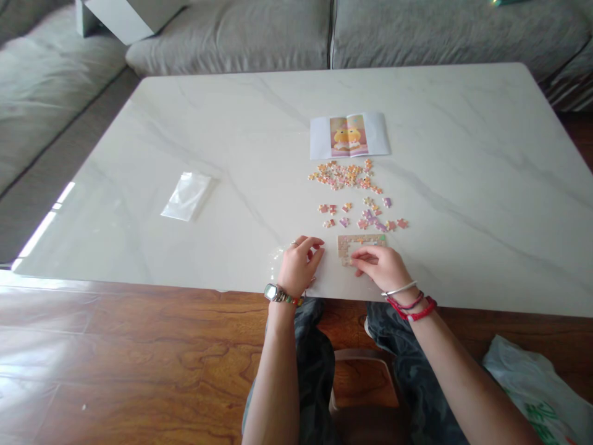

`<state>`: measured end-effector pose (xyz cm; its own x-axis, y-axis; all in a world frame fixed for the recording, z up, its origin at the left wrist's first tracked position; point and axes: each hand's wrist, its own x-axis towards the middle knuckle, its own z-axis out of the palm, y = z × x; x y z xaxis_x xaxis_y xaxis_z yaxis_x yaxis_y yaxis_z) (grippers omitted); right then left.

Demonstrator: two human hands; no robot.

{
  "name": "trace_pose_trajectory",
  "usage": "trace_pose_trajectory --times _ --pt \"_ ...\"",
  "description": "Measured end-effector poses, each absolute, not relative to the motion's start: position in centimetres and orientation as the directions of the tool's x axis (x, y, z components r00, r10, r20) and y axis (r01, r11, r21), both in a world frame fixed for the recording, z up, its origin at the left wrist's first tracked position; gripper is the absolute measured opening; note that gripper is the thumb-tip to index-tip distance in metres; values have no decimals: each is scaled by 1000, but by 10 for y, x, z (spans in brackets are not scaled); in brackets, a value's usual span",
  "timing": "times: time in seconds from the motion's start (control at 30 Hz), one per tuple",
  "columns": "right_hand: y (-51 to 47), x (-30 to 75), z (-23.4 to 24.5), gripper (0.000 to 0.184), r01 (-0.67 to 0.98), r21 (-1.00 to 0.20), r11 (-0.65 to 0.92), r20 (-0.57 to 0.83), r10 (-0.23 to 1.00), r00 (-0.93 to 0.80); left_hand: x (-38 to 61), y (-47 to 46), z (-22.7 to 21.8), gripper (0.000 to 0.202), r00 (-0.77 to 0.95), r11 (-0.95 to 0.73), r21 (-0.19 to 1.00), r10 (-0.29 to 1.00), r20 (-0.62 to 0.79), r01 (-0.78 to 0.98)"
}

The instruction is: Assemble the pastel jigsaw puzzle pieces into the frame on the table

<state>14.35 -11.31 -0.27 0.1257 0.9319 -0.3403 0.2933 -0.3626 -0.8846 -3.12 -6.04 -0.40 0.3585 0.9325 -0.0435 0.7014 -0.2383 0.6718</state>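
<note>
A partly joined jigsaw puzzle (343, 245), with a pale pink border around a gap, lies near the table's front edge. My right hand (382, 266) rests over its lower right side, thumb and fingers pinched on a small puzzle piece at the inner left of the border; the fingers largely hide it. Left of the puzzle, my left hand (300, 262) hovers low with curved fingers, thumb and index slightly apart and nothing clearly between them. Just beyond the puzzle are loose puzzle pieces (370, 217), pink, purple and yellow. Farther back sits a denser pile of pieces (340, 176).
A folded picture sheet (348, 135) showing a yellow character lies behind the pile. On the left of the marble-look table (250, 148) is a clear plastic bag (187, 196). A grey sofa (241, 34) borders the far side. A white carrier bag (532, 383) is on the floor at right.
</note>
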Motion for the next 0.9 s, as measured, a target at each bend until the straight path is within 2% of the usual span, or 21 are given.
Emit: trace_pose_trajectory --times 0.13,0.27,0.53,0.7,0.9 --pt "-110 143 -2 5 386 -862 -329 -299 944 138 -32 -57 -5 17 379 -278 652 925 -15 706" --pt "-110 137 -1 6 484 -824 -293 -264 956 130 -26 -59 -3 20 437 -382 580 898 51 719" --pt "-110 131 -1 11 742 -651 -156 -90 988 129 -16 -64 -2 15 529 -461 464 848 -20 757" --pt "-111 128 -4 11 789 -604 -113 -22 992 125 -14 -64 -1 13 522 -466 439 853 -7 768" --pt "-111 130 -11 9 790 -610 -54 10 997 77 -11 -64 -3 10 506 -458 438 862 7 774"
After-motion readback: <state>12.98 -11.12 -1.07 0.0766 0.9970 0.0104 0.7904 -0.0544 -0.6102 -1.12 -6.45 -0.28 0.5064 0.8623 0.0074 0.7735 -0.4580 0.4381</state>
